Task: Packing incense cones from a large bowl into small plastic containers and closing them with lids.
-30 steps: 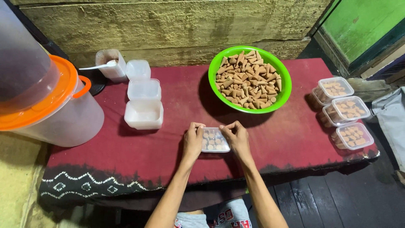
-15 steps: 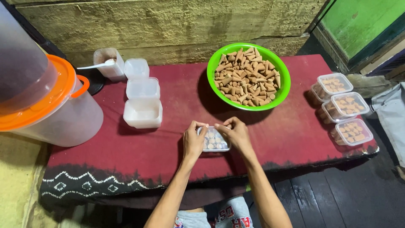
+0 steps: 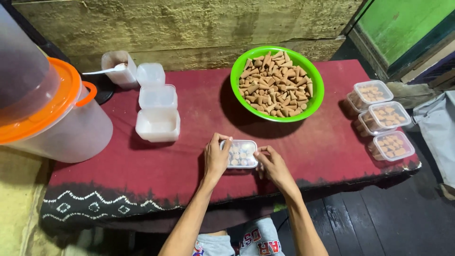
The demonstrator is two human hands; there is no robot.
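Large translucent plastic jug with orange lid point(image 3: 52, 114): cut off by left and top edges. Small clear lidded plastic box point(image 3: 241, 153): both ends covered by left hand point(image 3: 215, 159) and right hand point(image 3: 275, 167). Grey cloth point(image 3: 438, 137): cut off at right edge.

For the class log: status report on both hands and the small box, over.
Left hand and right hand grip the small clear box, lid on, cones inside. Green bowl behind, clear of the hands.
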